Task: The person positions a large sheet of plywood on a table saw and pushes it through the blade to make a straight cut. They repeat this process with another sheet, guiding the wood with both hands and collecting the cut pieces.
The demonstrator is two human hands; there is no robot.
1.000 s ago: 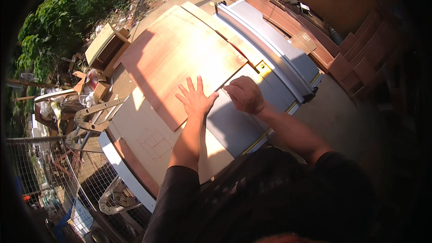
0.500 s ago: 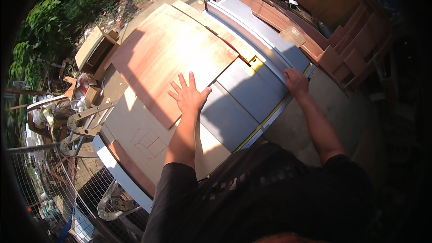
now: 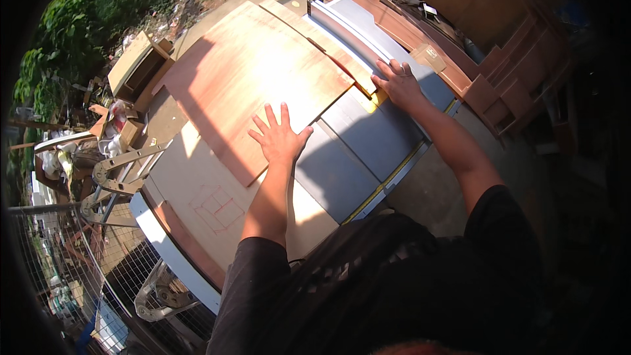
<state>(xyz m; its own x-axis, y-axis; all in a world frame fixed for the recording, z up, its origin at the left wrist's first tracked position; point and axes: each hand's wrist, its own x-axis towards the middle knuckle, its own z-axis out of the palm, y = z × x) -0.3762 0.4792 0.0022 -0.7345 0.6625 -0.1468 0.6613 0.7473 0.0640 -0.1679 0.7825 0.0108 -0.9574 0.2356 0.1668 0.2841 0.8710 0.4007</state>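
A reddish plywood sheet lies across the grey table saw, brightly sunlit in its middle. My left hand rests on the sheet near its close edge, fingers spread flat. A narrow wooden strip lies along the sheet's right side, with a thin dark gap between them. Beside the strip runs the long metal rip fence. My right hand reaches over the fence, fingers stretched out, at the strip's near end by the yellow blade insert. Whether its fingertips touch strip or fence is unclear. The blade itself cannot be made out.
A pale side board with red pencil lines extends the table to the left. Folded ladder joints and wire mesh stand beyond it. Brown wooden panels are piled at the right, and a wooden box sits at the far left.
My right hand has left the front end of the fence, where it was closed, and moved forward and left with its fingers opened. The left hand stays flat on the plywood.
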